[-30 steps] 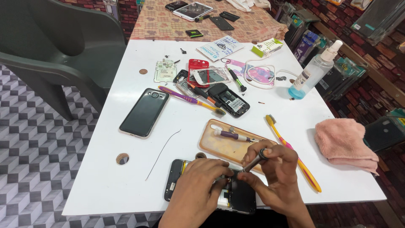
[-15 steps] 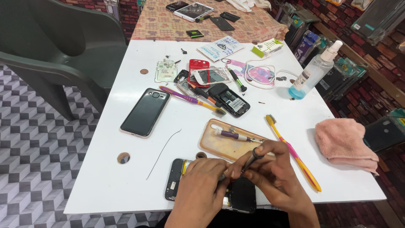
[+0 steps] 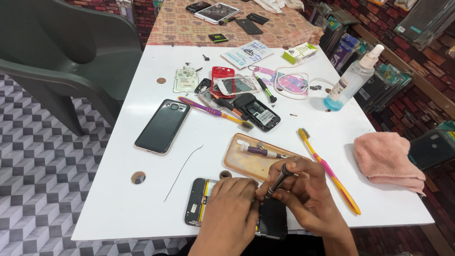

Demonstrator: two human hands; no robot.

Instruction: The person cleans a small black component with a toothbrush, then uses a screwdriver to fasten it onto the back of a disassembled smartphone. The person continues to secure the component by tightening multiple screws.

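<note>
An opened black phone [image 3: 199, 207] lies at the near edge of the white table [image 3: 118, 199], its inner frame showing. My left hand [image 3: 232, 208] presses down on its middle and covers most of it. My right hand [image 3: 303, 194] grips a small dark screwdriver [image 3: 278, 179], tilted, with its tip down at the phone between my hands. Just beyond my hands lies an orange phone case [image 3: 246, 159] with a purple-handled screwdriver [image 3: 259, 151] resting in it.
A black phone [image 3: 162, 126] lies face up at mid-left. Two toothbrushes [image 3: 327, 170] [image 3: 213, 113], several phone parts [image 3: 234, 87], a spray bottle [image 3: 353, 78] and a pink cloth [image 3: 386, 159] are spread over the table. A grey chair [image 3: 61, 57] stands at left.
My right hand has drawn in toward the left hand and tipped the screwdriver more upright over the opened phone. The left hand stays pressed on the phone.
</note>
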